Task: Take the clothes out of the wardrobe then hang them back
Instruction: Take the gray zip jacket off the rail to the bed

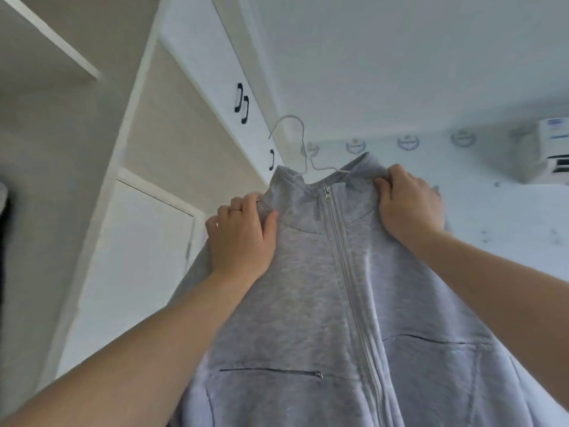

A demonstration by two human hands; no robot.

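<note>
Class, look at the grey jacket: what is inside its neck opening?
A wire hanger: its hook and a bit of one arm show above the collar of the jacket. The rest is hidden under the fabric, where the left hand and right hand grip the shoulders.

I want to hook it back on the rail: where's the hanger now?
Head view, centre: the wire hanger sticks up from the collar of the grey jacket, between the left hand and right hand gripping its shoulders.
</note>
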